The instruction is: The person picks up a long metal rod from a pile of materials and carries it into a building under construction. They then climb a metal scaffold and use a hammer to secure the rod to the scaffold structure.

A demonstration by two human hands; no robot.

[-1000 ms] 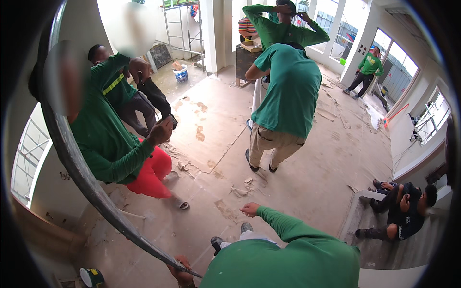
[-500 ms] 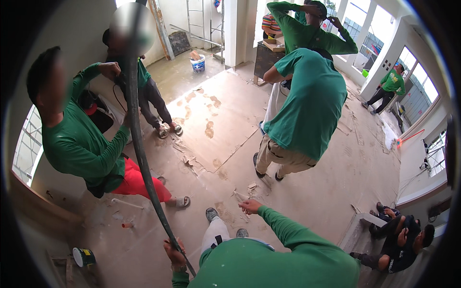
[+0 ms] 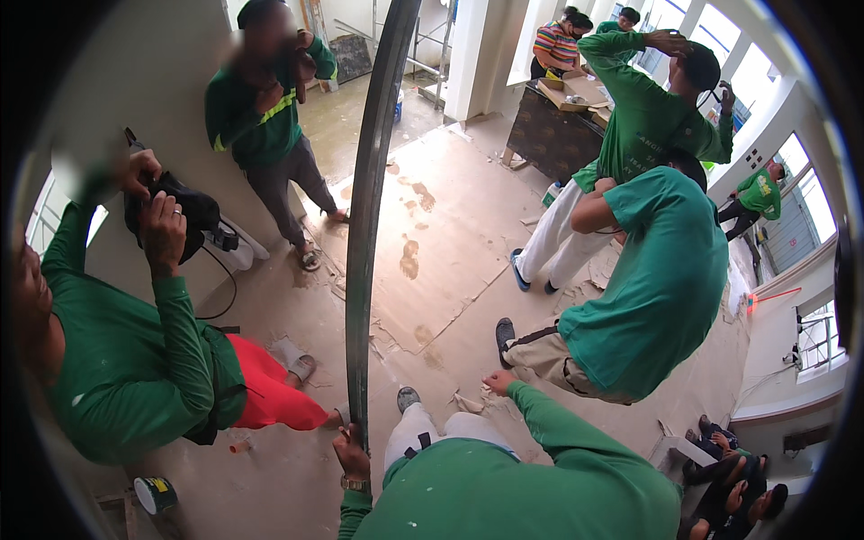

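Note:
My left hand (image 3: 354,455), with a watch at the wrist, is wrapped round the lower end of a long, dark metal channel (image 3: 362,234). The channel rises nearly upright through the picture and leaves it at the top. My right hand (image 3: 498,382) is held out in front of me over the floor, apart from the channel. Its fingers look curled together; whatever may be in them is too small to make out. My green sleeves and shirt fill the lower middle.
One co-worker (image 3: 135,342) in red shorts is close on the left; another (image 3: 279,126) stands beyond. Two people in green (image 3: 643,279) stand close on the right. Torn covering (image 3: 468,400) lies on the floor (image 3: 432,297). A dark table (image 3: 549,135) holds boxes; a bucket (image 3: 155,495) stands lower left.
The channel has swung from a leftward slant to nearly upright, its upper part moving right. My right hand has shifted slightly right. The left co-worker has raised both hands.

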